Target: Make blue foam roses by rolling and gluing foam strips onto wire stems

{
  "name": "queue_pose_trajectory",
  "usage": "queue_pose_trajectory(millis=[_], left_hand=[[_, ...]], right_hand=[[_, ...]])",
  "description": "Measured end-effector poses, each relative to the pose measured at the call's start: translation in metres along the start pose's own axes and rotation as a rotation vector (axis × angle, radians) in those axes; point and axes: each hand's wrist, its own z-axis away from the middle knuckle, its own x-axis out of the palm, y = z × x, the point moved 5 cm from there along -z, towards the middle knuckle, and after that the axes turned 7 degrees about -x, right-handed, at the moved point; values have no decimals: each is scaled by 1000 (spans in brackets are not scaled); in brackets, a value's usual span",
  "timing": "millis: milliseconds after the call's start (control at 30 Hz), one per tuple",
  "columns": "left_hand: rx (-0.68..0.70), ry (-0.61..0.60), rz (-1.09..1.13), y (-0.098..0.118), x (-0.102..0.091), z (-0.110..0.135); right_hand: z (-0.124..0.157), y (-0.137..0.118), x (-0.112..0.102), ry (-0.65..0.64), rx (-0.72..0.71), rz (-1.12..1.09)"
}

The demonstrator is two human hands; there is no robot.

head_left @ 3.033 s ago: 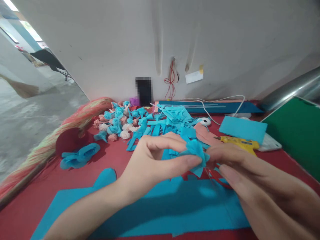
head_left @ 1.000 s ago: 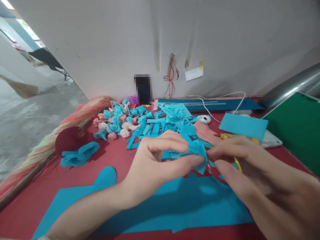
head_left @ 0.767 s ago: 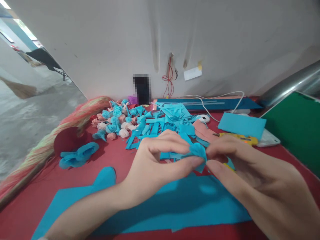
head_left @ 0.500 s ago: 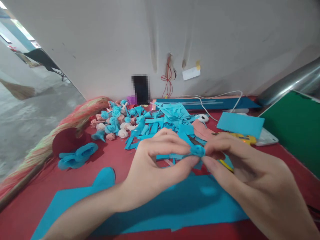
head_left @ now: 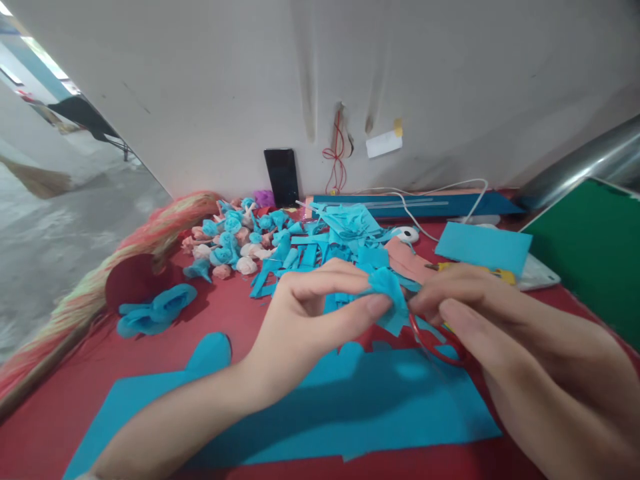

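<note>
My left hand (head_left: 320, 327) pinches a blue crepe-paper flower (head_left: 387, 290) between thumb and fingers, its ruffled petals turned toward the right. Just right of the flower is my right hand (head_left: 500, 333), apart from it, with loosely curled fingers and the thumb drawn back; nothing shows in its grip. Scissors with red handles (head_left: 437, 350) show below the right fingertips, their blades mostly hidden. Under both hands lies a long sheet of blue crepe paper (head_left: 320, 413). A rounded blue paper piece (head_left: 210, 357) rests at its far left edge.
Blue paper scraps (head_left: 345, 230) and finished blue, pink and white paper flowers (head_left: 227, 247) are heaped behind. A larger blue flower (head_left: 157, 310) lies left. A phone (head_left: 281, 177) leans on the wall. A yellow tool (head_left: 503, 275) and a green board (head_left: 590, 253) are at right.
My right fingers have let go of the flower and moved slightly right. The flower has turned in my left hand, showing more petal. The red scissor handles have come into view.
</note>
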Motion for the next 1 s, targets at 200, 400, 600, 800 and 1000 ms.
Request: queue_pose_trajectory(millis=[200, 400, 600, 800, 1000], left_hand=[[-78, -13, 27, -3, 1, -1], [-78, -43, -11, -3, 3, -2], [-102, -49, 22, -3, 5, -2], [-115, -25, 24, -2, 6, -1], [-105, -57, 54, -4, 7, -2]], right_hand=[[0, -2, 3, 42, -58, 62], [-4, 0, 6, 5, 13, -154], [-1, 3, 7, -41, 58, -164], [-2, -1, 7, -43, -11, -183], [0, 0, 9, -12, 12, -171]])
